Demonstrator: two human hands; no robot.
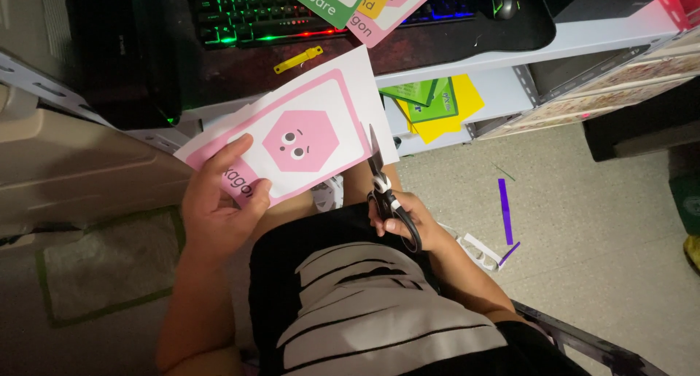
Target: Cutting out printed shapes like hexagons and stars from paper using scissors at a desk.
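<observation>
Seated over their lap, the person's left hand [219, 201] has its fingers clamped on a pink hexagon card [292, 139], while the right hand [408, 223] grips black scissors [380, 183], blades at the card's right edge, below a lit keyboard [248, 12].

1. Held over the lap: card sheet [292, 139] in left hand [219, 201], scissors [383, 190] in right hand [408, 219] at its right edge.
2. Behind, on the table [437, 48]: keyboard [248, 12], more cards [350, 4] overlapping it.
3. Right, on the floor [583, 223]: paper strips [504, 210]; on the shelf [496, 92] under the table, stacked cards [434, 103].
</observation>
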